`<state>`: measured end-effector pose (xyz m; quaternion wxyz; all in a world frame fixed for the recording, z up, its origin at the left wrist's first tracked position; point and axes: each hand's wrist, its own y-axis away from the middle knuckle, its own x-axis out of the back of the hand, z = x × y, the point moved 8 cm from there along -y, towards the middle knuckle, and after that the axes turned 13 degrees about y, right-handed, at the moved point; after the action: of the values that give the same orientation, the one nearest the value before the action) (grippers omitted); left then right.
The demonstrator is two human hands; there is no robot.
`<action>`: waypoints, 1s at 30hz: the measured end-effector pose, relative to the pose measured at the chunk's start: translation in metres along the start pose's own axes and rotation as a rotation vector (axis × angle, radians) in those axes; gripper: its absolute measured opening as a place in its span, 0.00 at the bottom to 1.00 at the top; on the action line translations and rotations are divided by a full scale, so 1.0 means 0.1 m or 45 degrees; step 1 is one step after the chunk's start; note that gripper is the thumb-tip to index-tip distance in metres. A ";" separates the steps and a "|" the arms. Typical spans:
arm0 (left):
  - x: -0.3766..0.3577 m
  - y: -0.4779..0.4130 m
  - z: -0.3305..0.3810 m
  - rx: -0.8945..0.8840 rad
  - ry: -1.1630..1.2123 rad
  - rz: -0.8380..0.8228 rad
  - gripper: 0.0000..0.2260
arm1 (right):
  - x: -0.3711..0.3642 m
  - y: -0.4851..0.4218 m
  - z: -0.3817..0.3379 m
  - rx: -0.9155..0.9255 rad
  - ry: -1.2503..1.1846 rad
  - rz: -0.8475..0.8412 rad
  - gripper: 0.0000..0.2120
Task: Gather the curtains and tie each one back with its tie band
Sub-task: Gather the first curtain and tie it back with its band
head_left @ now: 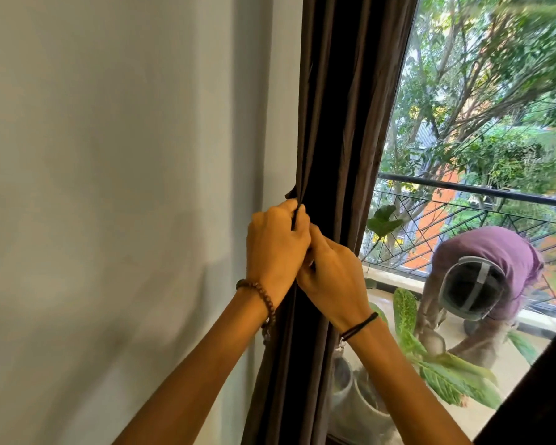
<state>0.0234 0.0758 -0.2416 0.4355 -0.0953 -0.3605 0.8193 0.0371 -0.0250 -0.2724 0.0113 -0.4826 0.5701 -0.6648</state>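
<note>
Both hands, left (275, 244) and right (333, 281), pinch the gathered curtain (341, 123) together; pots (363, 393) outside hold leafy plants (453, 377).

Pale wall (109, 187), balcony railing (463, 187), leafy plant (446, 374) outside.

Curtain (341, 123) between wall (126, 155) and window (479, 139)

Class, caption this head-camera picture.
Both hands, left and right, pinch the gathered dark brown curtain beside the window.
</note>
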 end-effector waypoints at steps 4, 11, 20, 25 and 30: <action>0.01 -0.06 -0.09 -0.066 0.019 -0.025 0.12 | 0.20 0.05 0.25 -0.096 -0.229 0.260 0.11; 0.00 -0.08 -0.16 -0.088 0.137 -0.063 0.12 | 0.18 -0.06 0.50 -0.316 -0.188 0.429 0.19; 0.03 -0.08 -0.24 -0.108 0.185 -0.073 0.14 | 0.06 -0.04 0.41 -0.238 -0.253 0.586 0.15; -0.04 -0.01 -0.15 -0.163 0.222 -0.197 0.13 | 0.00 -0.02 0.16 -0.025 -0.263 0.581 0.19; -0.09 0.00 -0.14 -0.128 0.197 -0.270 0.15 | -0.02 0.00 0.14 0.006 -0.325 0.519 0.21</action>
<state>0.0350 0.0763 -0.2534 0.5409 -0.1414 -0.3744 0.7398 0.0472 -0.0339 -0.2748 0.2183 -0.4377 0.6480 -0.5838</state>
